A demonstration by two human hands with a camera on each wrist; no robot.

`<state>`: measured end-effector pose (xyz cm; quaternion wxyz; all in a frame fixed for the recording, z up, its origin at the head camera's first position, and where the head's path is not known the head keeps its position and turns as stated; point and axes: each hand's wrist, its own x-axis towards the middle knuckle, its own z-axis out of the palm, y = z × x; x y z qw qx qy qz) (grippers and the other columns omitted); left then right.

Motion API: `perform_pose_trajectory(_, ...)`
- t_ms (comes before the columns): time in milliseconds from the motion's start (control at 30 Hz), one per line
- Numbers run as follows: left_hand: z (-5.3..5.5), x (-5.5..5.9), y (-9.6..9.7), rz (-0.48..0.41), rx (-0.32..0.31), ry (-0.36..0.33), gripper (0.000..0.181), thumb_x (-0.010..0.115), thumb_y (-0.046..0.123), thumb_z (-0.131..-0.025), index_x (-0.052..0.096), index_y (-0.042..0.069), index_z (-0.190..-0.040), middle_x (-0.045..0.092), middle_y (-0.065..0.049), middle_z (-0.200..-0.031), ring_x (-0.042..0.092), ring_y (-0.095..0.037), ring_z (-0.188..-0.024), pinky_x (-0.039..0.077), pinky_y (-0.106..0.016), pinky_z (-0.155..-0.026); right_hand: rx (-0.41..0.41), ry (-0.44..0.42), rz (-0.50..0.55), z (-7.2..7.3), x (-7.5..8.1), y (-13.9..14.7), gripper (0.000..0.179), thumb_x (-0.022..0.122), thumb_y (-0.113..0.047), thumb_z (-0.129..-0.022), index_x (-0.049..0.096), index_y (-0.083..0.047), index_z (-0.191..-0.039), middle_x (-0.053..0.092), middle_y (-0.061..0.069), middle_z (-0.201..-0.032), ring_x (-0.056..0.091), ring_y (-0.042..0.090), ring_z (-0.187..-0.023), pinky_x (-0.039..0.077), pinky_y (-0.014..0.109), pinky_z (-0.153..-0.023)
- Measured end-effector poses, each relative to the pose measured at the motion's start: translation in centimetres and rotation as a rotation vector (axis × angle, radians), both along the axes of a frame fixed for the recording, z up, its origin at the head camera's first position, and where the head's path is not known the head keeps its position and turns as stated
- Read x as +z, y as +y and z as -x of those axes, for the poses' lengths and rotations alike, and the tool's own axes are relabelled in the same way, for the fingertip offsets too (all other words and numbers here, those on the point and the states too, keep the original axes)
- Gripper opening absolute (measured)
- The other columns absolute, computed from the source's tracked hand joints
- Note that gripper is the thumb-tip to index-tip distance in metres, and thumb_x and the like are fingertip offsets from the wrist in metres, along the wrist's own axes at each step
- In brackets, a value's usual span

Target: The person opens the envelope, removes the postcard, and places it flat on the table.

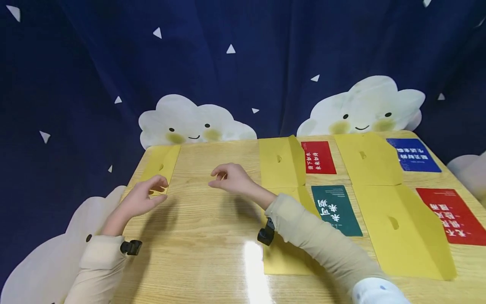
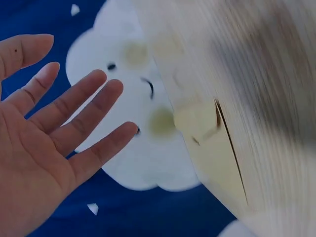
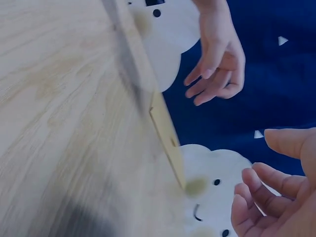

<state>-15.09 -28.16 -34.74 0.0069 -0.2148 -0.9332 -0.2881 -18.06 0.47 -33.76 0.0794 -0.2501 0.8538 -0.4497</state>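
My left hand [image 1: 142,198] hovers over the left side of the wooden table, fingers loosely bent and holding nothing. Just beyond it a yellow envelope [image 1: 167,156] lies near the table's far left corner, partly hidden by that hand in the head view. In the left wrist view the same envelope [image 2: 212,153] is blurred and lies apart from the spread fingers [image 2: 96,148]. Above the middle of the table is my right hand [image 1: 233,179], its fingers relaxed with nothing in them. Closest to it on the right is another yellow envelope [image 1: 271,166], which it does not touch.
Right of the hands, more yellow envelopes [image 1: 379,249] lie with flaps raised. Beside them are a red card [image 1: 322,158], a green card [image 1: 338,207], a blue card [image 1: 415,156] and a second red card [image 1: 461,215]. A dark blue curtain [image 1: 228,76] hangs behind the table [image 1: 197,253].
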Motion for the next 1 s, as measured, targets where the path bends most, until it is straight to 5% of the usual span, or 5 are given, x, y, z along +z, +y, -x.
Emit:
perform_pose_trajectory(167, 1.1, -0.6, -2.5, 0.037, 0.088, -0.033, 0.031, 0.061, 0.007, -0.084, 0.050, 0.001, -0.112, 0.057, -0.026, -0.109, 0.056, -0.042, -0.097, 0.042, -0.057, -0.080, -0.046, -0.042, -0.026, 1.2, -1.2, -3.0, 0.029, 0.068, -0.021, -0.082, 0.065, -0.004, -0.106, 0.061, 0.001, -0.083, 0.054, 0.014, -0.077, 0.043, 0.023, -0.068)
perform_pose_trajectory(367, 2.9, -1.6, -4.5, 0.103, 0.175, -0.046, 0.054, 0.063, 0.018, -0.084, 0.041, -0.003, -0.129, 0.046, -0.034, -0.121, 0.046, -0.050, -0.106, 0.037, -0.060, -0.084, -0.054, -0.079, -0.134, 2.4, -2.3, -6.0, 0.042, 0.066, -0.029, -0.083, 0.060, -0.008, -0.119, 0.061, 0.007, -0.108, 0.055, 0.020, -0.099, 0.043, 0.028, -0.080)
perform_pose_trajectory(733, 5.4, -2.8, -7.0, 0.195, 0.177, -0.147, 0.062, 0.059, 0.023, -0.088, 0.031, -0.004, -0.136, 0.029, -0.034, -0.134, 0.031, -0.051, -0.118, 0.028, -0.061, -0.092, -0.068, -0.081, -0.235, 4.0, -5.2, -10.2, 0.050, 0.063, -0.037, -0.084, 0.055, -0.012, -0.127, 0.058, 0.004, -0.121, 0.050, 0.020, -0.113, 0.042, 0.027, -0.087)
perform_pose_trajectory(1000, 6.1, -3.9, -8.4, 0.234, 0.190, -0.229, 0.065, 0.057, 0.027, -0.090, 0.027, -0.005, -0.137, 0.020, -0.036, -0.136, 0.022, -0.056, -0.120, 0.021, -0.064, -0.094, -0.089, -0.014, -0.425, 4.4, -5.9, -12.5, 0.059, 0.056, -0.050, -0.085, 0.046, -0.022, -0.135, 0.053, -0.005, -0.127, 0.037, 0.027, -0.122, 0.037, 0.037, -0.091)
